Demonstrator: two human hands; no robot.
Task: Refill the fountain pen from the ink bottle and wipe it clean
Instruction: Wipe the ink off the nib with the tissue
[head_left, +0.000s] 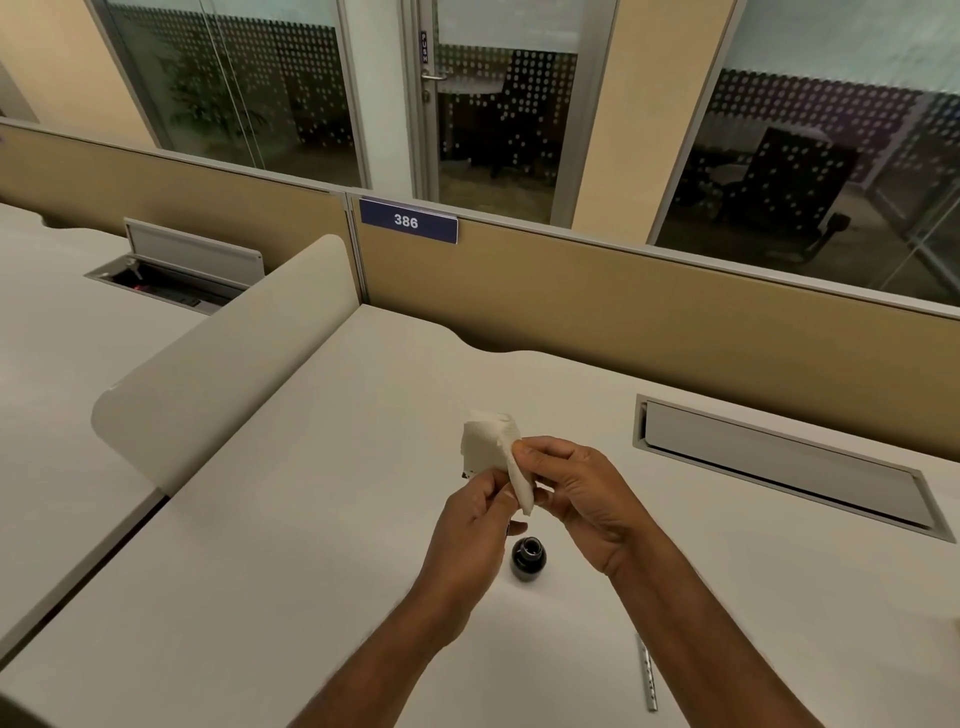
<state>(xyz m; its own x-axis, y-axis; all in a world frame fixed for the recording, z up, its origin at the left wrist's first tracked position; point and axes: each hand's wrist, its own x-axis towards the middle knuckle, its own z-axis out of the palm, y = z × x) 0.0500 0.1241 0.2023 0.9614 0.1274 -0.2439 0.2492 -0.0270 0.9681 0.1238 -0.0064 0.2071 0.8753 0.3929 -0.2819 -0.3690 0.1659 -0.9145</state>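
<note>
While both hands hovered just above the small round dark glass ink bottle, they worked a crumpled white paper tissue between them. The left hand, up and to the left of the bottle, had its fingers curled and its thumb pressed against the tissue's lower part, gripping it. The right hand, up and to the right of the bottle, pinched a folded strip of the same tissue between thumb and forefinger, and that strip hung down towards the bottle's mouth without touching it. The fountain pen could not be made out inside the paper. Only a small dark tip poked from the tissue's lower left edge, too little to tell what it was.

The bottle stood upright and uncapped on the pale beige desk, its open neck showing. Well to the right of the bottle and nearer the person, a slim silver metal tube lay flat on the desk, apart from both forearms. Farther right of the bottle and beyond it, a grey hinged cable flap was set into the desktop. Far beyond the bottle, a blue number plate reading 386 hung on the tan partition.
</note>
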